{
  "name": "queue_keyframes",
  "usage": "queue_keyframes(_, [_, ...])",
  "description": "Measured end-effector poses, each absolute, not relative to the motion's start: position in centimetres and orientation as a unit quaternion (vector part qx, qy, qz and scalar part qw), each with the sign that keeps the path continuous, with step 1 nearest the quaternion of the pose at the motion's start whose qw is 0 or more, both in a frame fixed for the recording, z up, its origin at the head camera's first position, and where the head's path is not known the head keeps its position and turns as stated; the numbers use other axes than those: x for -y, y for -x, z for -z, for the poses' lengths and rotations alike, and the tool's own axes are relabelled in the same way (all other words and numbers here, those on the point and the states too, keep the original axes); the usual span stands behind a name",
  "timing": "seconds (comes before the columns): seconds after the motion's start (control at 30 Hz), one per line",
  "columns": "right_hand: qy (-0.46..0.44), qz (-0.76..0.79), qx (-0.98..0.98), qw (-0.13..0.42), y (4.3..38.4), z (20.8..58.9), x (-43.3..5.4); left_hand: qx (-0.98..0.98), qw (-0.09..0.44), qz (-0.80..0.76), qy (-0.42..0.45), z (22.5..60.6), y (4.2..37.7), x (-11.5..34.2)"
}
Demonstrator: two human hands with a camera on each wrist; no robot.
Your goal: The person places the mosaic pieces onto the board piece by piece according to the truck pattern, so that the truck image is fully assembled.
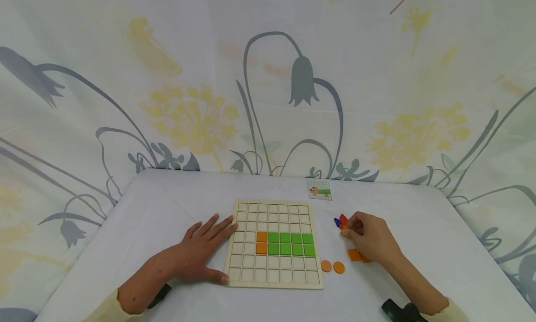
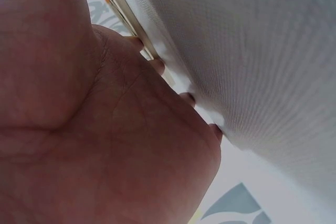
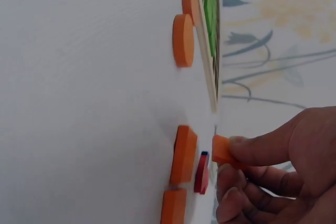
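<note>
A wooden grid board lies on the table, holding orange square tiles beside two rows of green square tiles. My left hand rests at the board's left edge, fingers spread and thumb near the lower left corner. In the left wrist view the palm hides much of the board. To the right of the board, my right hand pinches an orange tile between thumb and fingers, raised off the table. Close to those fingers lie a red piece and a blue piece.
Two orange discs lie by the board's lower right corner. More orange tiles sit below the right hand, partly covered by it. A small picture card lies behind the board. A flower-patterned curtain stands behind the table.
</note>
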State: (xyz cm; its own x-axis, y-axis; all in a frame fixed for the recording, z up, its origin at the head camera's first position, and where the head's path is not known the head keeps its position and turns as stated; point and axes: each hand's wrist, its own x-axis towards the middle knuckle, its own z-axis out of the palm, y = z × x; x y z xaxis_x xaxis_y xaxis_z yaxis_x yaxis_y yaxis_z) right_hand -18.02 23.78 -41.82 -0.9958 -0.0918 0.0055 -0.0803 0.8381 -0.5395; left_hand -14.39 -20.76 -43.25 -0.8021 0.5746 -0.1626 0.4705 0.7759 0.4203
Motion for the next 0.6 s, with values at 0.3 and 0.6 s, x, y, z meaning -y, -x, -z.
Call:
queue_keyframes(0.3, [0.108,0.318,-0.942,-0.021,18.6,41.1,-19.5,-0.930,0.144,-0.189,-0.280,43.0,14.3,20.7])
queue_keyframes(0.6, [0.177,0.383,-0.906,-0.037,20.2,41.7,-14.2,-0.933,0.142,-0.182,-0.275,43.3,14.3,20.7])
